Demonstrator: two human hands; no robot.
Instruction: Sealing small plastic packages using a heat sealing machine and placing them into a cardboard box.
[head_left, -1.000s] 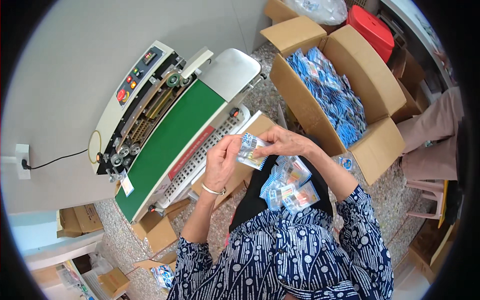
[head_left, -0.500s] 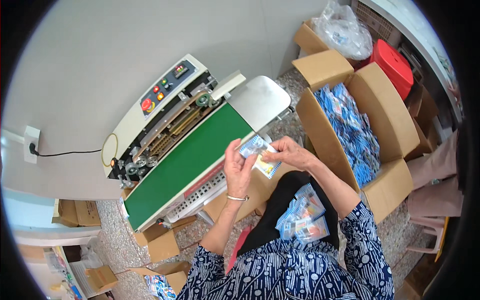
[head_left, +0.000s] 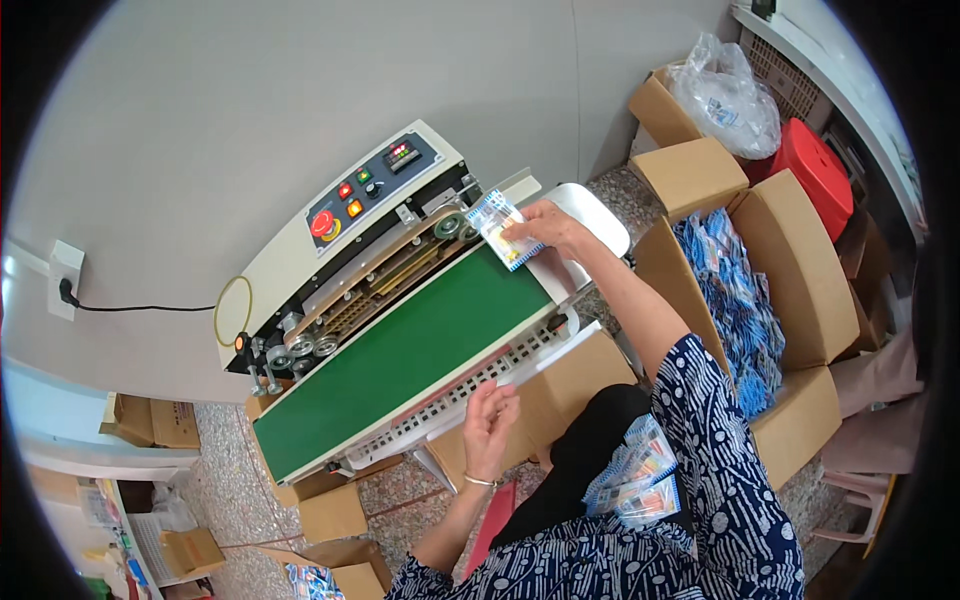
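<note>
My right hand (head_left: 552, 228) grips a small blue-and-white printed packet (head_left: 497, 236) by its right side. The packet is held over the far right end of the green belt (head_left: 410, 355), close to the rollers of a band sealing machine (head_left: 340, 205). My left hand (head_left: 489, 428) is in front of the belt with its fingers loosely curled and nothing visible in them. Several similar packets (head_left: 640, 478) lie on my lap. A large cardboard box (head_left: 805, 270) on the right is filled with a heap of blue packets (head_left: 732, 310).
A metal plate (head_left: 592, 212) extends from the belt's right end. Behind the large box are a clear plastic bag (head_left: 722, 100) and a red stool (head_left: 815, 175). Below the belt, an open carton (head_left: 345, 565) holds blue packets. A black cord (head_left: 140, 304) runs from the wall socket (head_left: 64, 280).
The packet was between both hands above my lap. My left hand has let go and dropped lower, while my right hand has carried the packet up to the belt's far right end.
</note>
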